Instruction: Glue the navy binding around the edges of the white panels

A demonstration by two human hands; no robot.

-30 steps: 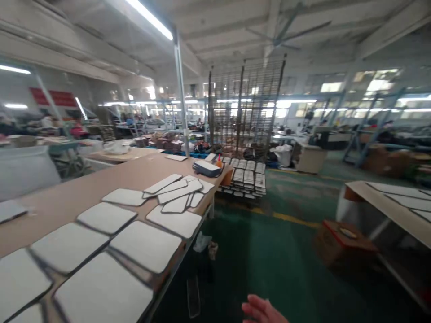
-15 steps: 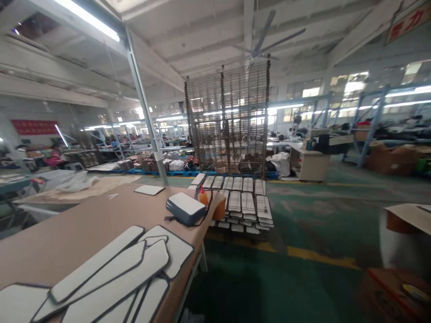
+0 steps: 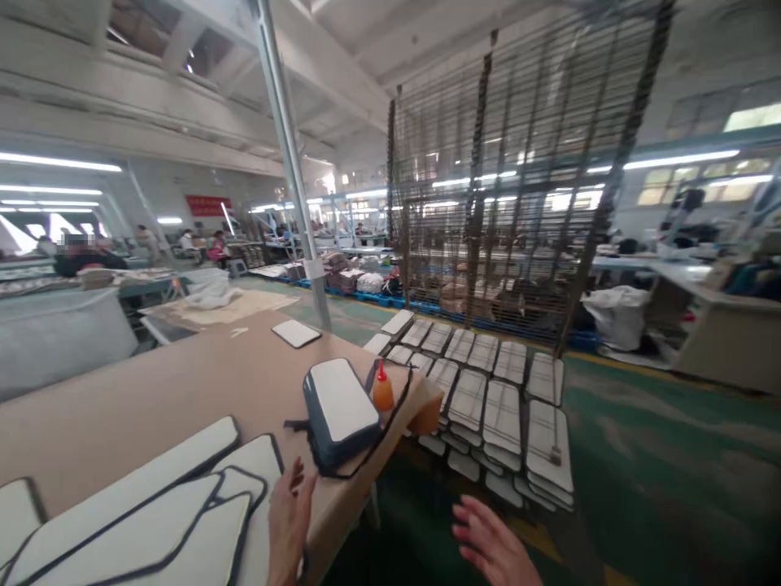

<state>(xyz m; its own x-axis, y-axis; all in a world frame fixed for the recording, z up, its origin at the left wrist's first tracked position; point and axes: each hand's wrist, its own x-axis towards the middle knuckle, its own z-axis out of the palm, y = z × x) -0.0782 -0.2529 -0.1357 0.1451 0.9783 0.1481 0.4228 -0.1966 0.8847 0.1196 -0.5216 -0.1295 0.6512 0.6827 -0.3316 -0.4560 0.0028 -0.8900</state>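
My left hand [image 3: 291,514] is over the near edge of the brown-covered table [image 3: 176,370], fingers loosely bent, with nothing in it. Just beyond it lies a stack of white panels with dark edging [image 3: 342,403], and a dark strap hangs from the stack. To its left are larger overlapping white panels with dark borders [image 3: 134,480]. My right hand [image 3: 491,537] is held out over the floor to the right of the table, fingers apart and empty. An orange bottle with a red tip [image 3: 382,391] stands beside the stack.
A wire rack [image 3: 482,391] bears rows of white panels beyond the table's right edge, its tall mesh part upright behind. A metal post [image 3: 296,163] rises behind the table. One single panel [image 3: 296,332] lies at the far side. Other people sit at distant workstations.
Both my hands have come into view from below. The view has turned left and moved closer to the panel stack and the rack.
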